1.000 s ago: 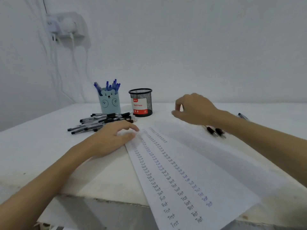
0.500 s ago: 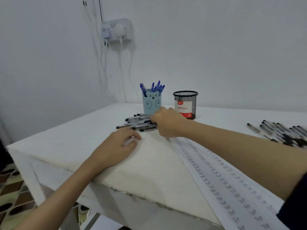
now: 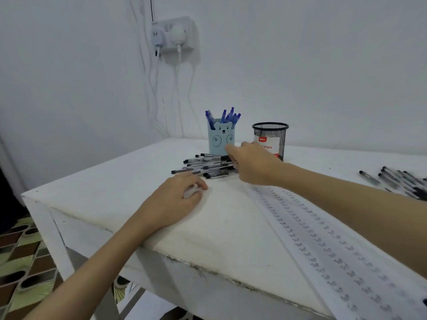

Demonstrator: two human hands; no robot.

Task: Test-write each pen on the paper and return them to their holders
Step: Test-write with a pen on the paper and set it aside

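Note:
A pile of black pens (image 3: 203, 166) lies on the white table (image 3: 111, 195) in front of a light-blue bear holder (image 3: 221, 139) that holds several blue pens. A black mesh holder (image 3: 273, 137) stands to its right. My right hand (image 3: 253, 163) reaches over the right end of the pile with its fingertips on the pens; the hand's back hides any grip. My left hand (image 3: 175, 200) rests on the table just in front of the pile, fingers loosely curled. The paper (image 3: 323, 245), covered in rows of test writing, runs under my right forearm.
A second group of black pens (image 3: 399, 181) lies at the far right of the table. A wall socket with plugs and hanging cables (image 3: 173, 35) is above the holders. The table's left edge drops to a patterned floor (image 3: 20, 262).
My right hand has crossed from the right-hand pens over the paper to the left pile. The view has swung left. My left hand has stayed in place.

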